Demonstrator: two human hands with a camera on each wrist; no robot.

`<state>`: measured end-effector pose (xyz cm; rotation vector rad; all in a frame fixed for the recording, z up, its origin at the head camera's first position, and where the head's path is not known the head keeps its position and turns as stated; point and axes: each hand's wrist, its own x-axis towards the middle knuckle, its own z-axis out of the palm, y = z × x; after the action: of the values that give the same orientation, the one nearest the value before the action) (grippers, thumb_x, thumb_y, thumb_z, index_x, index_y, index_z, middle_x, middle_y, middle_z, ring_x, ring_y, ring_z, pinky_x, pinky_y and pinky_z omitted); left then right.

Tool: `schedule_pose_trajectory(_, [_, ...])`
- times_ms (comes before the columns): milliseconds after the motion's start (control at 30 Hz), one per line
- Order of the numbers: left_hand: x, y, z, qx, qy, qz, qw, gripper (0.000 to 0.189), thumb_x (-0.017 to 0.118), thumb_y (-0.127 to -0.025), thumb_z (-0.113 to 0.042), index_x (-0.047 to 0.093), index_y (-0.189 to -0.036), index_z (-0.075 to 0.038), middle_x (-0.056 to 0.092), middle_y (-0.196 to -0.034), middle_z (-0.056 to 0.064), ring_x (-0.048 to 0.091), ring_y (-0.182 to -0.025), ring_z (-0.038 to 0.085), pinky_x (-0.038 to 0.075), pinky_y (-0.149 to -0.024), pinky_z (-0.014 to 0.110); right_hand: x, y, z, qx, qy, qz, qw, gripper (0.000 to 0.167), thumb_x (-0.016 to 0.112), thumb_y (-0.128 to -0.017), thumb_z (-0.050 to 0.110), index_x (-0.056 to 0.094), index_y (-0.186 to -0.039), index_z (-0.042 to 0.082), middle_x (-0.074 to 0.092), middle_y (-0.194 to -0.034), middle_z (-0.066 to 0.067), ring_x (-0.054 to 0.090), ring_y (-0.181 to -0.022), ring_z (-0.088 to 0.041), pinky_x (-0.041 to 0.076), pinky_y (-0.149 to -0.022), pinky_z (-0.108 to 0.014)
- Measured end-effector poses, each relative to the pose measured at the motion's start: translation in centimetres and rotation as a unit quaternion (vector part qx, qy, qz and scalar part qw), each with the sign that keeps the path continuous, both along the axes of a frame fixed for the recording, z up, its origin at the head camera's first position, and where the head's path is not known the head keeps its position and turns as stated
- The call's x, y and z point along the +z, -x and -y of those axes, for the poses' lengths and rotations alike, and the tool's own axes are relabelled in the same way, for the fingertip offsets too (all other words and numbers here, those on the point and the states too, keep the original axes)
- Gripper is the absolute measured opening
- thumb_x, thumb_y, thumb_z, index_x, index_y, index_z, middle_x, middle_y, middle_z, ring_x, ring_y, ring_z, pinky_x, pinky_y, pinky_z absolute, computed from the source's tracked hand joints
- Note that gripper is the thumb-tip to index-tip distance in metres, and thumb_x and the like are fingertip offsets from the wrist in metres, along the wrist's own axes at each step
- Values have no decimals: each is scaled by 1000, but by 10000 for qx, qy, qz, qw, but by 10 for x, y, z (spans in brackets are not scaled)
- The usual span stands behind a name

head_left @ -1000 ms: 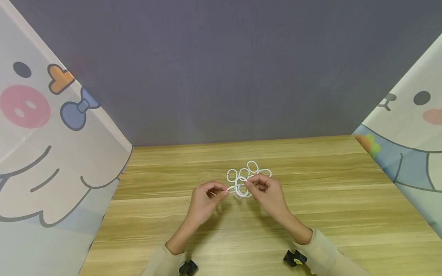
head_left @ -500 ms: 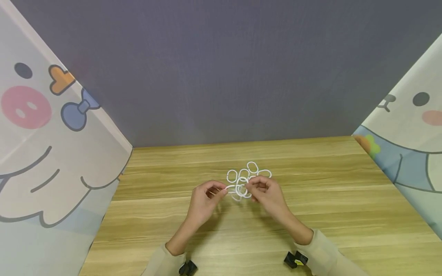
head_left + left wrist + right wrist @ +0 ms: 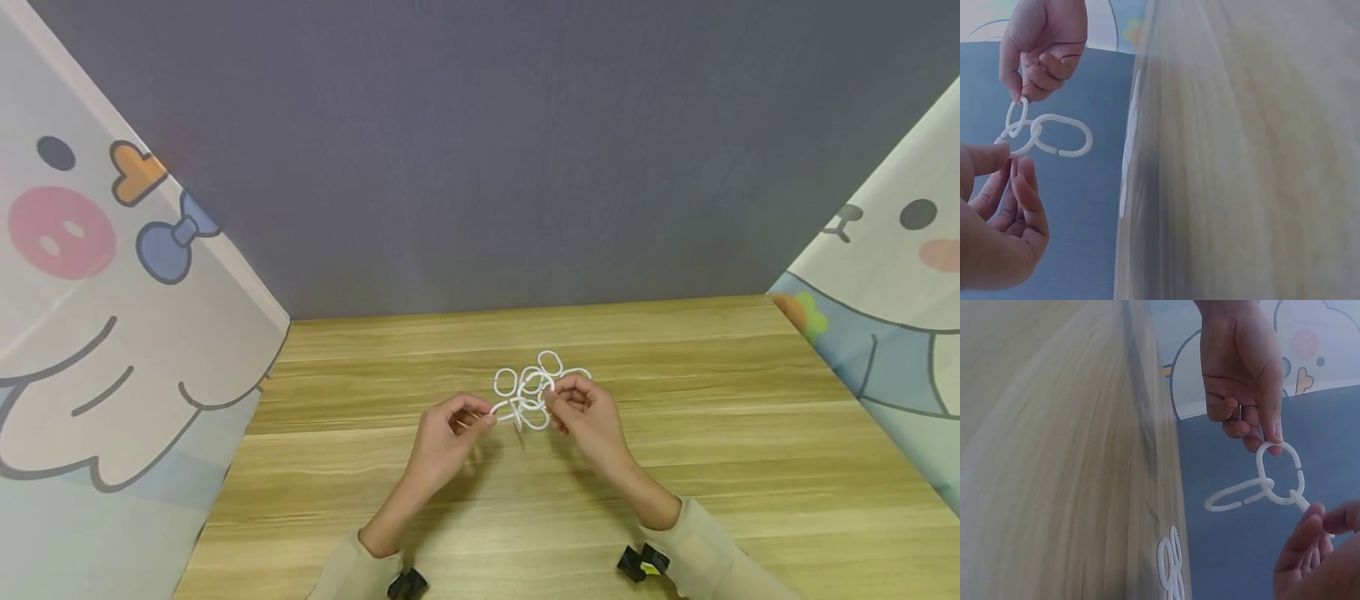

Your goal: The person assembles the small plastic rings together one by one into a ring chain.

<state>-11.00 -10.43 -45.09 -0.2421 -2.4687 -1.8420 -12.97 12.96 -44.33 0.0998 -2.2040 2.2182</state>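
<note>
My left hand (image 3: 446, 442) pinches a white oval plastic link (image 3: 1261, 464) between thumb and index finger. This link has a small gap in one side. A second white link (image 3: 1088, 134), also gapped, hangs from it. The right hand (image 3: 592, 425) pinches a third white link (image 3: 1299, 498), which hooks through the one in my left hand. All three are held above the table, and the right fingertips partly cover the third link in the right wrist view. The two hands are close together but apart.
Several more white links (image 3: 505, 369) lie on the wooden table (image 3: 360, 375) just beyond the hands. A grey panel (image 3: 525, 167) rises behind the table, with cartoon-printed panels (image 3: 247, 358) at either side. Black devices (image 3: 643, 563) sit at both wrists.
The right hand has shifted slightly right and away from the body with its link, which now sits farther from the left fingertips. My left hand has barely moved.
</note>
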Motion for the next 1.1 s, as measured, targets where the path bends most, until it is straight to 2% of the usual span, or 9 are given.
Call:
schedule_pose_trajectory(167, [-2,-1,-1,-183,164,68,9997,9,82,-102,-9,80,-107,-3,78,-97,1,69,-87,12,55,-75,23,0,-1,0,166,90,-40,9998,5,68,-101,-10,66,-101,-6,76,-86,-18,70,-64,-12,53,-56,-22])
schedule_pose_trajectory(467, [-2,-1,-3,-451,520,27,9976,9,80,-102,-8,79,-109,-3,77,-97,1,71,-90,14,59,-77,25,0,-2,1,421,162,-263,9986,8,71,-99,-11,63,-100,-12,81,-87,-12,72,-63,-14,50,-52,-20])
schedule_pose_trajectory(567, [-3,-1,-2,-568,649,14,9963,7,80,-103,-9,79,-109,-6,78,-99,0,71,-92,15,59,-79,27,-1,-1,1,507,132,-375,9979,9,72,-99,-10,64,-100,-13,82,-88,-11,71,-63,-11,48,-51,-20])
schedule_pose_trajectory(767, [-3,-2,-2,-698,761,-21,9947,8,76,-105,-8,80,-112,-7,81,-106,3,72,-96,17,58,-80,27,-3,-2,2,647,168,-482,9966,5,72,-100,-10,67,-98,-9,82,-93,-18,70,-60,-10,46,-49,-18])
schedule_pose_trajectory(933, [0,-2,-3,-582,665,-60,9961,9,75,-105,-7,80,-113,-6,81,-107,5,72,-95,16,57,-78,26,-4,-2,1,678,144,-359,9969,4,72,-101,-9,69,-99,-7,84,-93,-9,70,-60,-12,45,-50,-18])
schedule_pose_trajectory(1100, [3,-4,-5,-349,120,-13,9993,11,78,-104,-8,80,-115,-4,81,-107,7,71,-93,16,57,-77,24,-5,-3,1,681,136,-191,9974,10,75,-100,-5,69,-103,-13,83,-93,-1,69,-63,-11,48,-53,-19])
